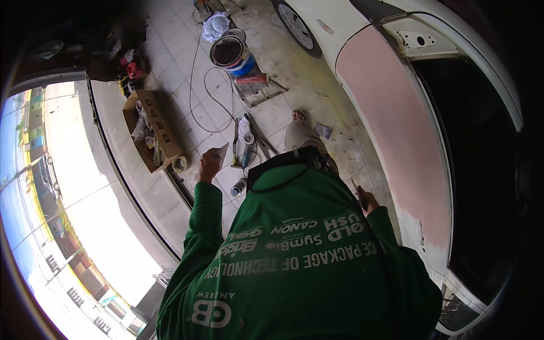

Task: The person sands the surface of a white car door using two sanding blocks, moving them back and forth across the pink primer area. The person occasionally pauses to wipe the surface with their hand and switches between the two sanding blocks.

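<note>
My left hand (209, 165) is closed on a thin, flat grey plate (221, 154) with a pointed corner, held out over the tiled floor. On the other side of my green-sleeved body, my right hand (368, 202) grips a slim tool with a narrow blade (356, 186), which looks like a putty knife; most of its handle is hidden in my fingers. Nearest to that hand is the white car (416, 218). A broad patch of pink filler (391, 119) covers its side panel.
A cardboard box (160, 126) of wrapped items stands at left, beside a tape roll (179, 164). Hand tools (247, 152) and a metal can (238, 187) lie near my feet. Farther off, a blue bucket (241, 61) sits by a low stand (258, 93). A hose (194, 105) loops over the tiles.
</note>
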A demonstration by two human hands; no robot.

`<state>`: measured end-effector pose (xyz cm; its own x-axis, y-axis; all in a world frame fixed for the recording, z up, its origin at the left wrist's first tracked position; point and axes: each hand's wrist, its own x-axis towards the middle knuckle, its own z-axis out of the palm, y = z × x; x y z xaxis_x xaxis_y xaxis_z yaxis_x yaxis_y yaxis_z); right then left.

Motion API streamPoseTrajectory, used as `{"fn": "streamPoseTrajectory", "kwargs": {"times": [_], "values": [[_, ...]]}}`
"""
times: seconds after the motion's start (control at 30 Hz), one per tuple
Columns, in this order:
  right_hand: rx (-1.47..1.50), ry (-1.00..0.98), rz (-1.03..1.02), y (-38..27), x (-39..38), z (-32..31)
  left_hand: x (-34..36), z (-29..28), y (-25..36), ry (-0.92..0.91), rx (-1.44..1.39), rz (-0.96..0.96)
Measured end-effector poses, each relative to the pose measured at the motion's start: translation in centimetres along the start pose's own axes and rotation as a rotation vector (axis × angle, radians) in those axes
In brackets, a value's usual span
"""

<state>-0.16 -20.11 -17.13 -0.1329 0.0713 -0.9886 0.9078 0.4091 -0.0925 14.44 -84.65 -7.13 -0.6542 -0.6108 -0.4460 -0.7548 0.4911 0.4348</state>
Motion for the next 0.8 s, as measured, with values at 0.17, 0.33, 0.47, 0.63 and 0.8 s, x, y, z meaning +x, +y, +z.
{"fn": "streamPoseTrajectory", "kwargs": {"times": [0.17,0.33,0.47,0.63,0.8], "values": [[-0.058,0.041,0.068,-7.3,0.5,0.3,1.9,1.1,1.1,-0.068,-0.031,-0.013],[0.136,-0.051,0.033,-14.7,-0.7,1.1,2.2,3.1,-6.1,-0.259,0.353,0.200],[0.061,0.007,-0.042,-18.0,-1.6,1.4,2.2,3.1,-5.5,-0.144,-0.025,0.129],[0.180,-0.019,-0.041,-17.0,-1.4,1.8,6.3,1.3,-0.1,-0.174,0.060,0.076],[0.316,0.065,-0.010,-12.4,-3.1,3.7,13.2,-0.3,2.7,-0.266,0.067,0.148]]}}
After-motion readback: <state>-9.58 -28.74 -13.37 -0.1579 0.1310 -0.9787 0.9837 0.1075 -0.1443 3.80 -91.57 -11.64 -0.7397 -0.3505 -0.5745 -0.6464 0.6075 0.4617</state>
